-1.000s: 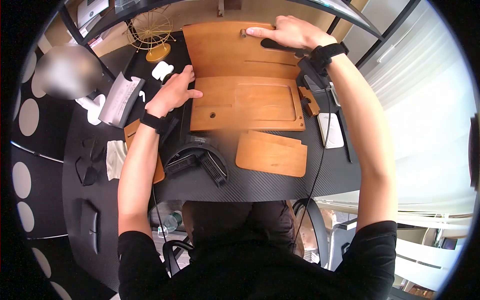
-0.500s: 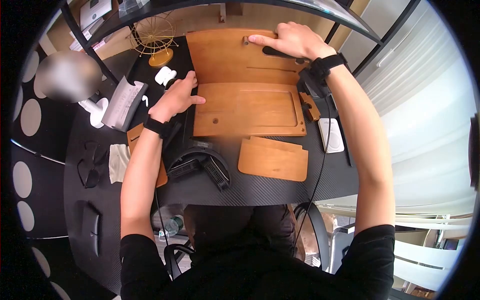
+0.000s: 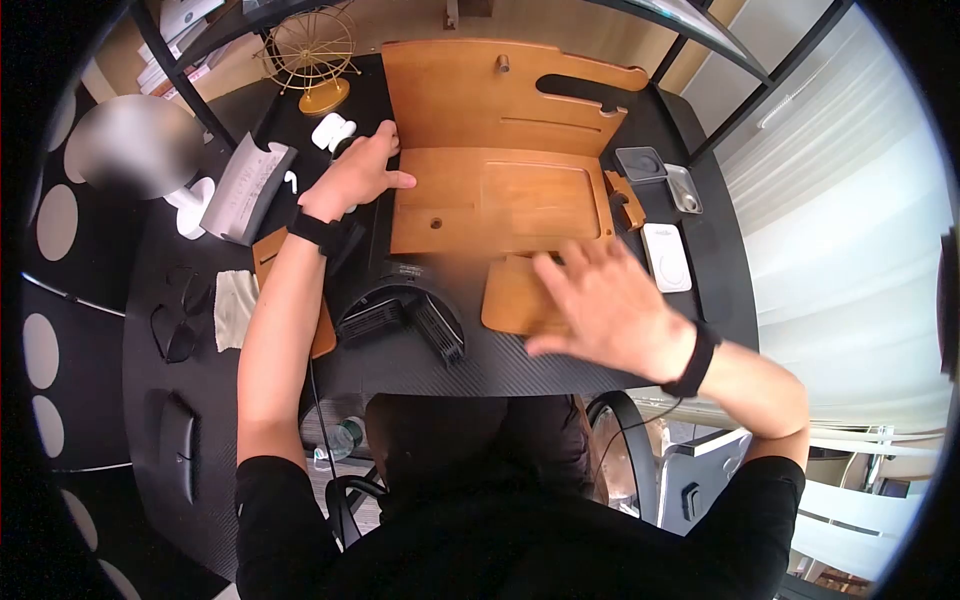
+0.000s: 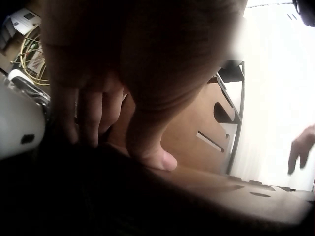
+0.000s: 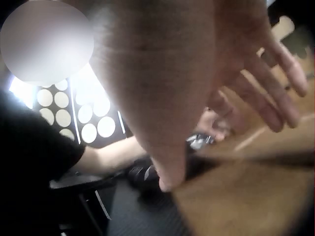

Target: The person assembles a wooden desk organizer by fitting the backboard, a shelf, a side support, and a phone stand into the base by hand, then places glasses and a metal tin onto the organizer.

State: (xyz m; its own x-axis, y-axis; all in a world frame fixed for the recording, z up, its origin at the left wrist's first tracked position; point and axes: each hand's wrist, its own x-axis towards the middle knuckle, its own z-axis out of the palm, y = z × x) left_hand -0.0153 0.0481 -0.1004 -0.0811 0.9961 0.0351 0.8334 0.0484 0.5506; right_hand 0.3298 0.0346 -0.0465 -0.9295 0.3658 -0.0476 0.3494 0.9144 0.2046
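A wooden desk organizer stands on the desk, its upright back panel (image 3: 440, 95) meeting a flat base board (image 3: 430, 200). My left hand (image 3: 355, 175) grips the organizer's left side where the two boards meet, the thumb (image 4: 162, 160) lying on the base and the fingers down the outer side. A peg and a long slot show on the back panel. Over a small wooden board (image 3: 508, 300) near the front hovers my right hand (image 3: 620, 315), fingers spread, overlapping the board's right part. In the right wrist view its fingers (image 5: 268, 105) are apart and hold nothing.
A curved black device (image 3: 400, 315) lies before the base. To the right are a small notched wooden piece (image 3: 625, 200), a white power bank (image 3: 667, 257) and two small trays. Left are a grey case (image 3: 245, 190), sunglasses (image 3: 175, 335), a cloth (image 3: 236, 310) and another wooden board (image 3: 323, 335).
My right hand has left the back panel's top and come down toward the front, over the small board. The back panel still stands upright, with my left hand in the same place.
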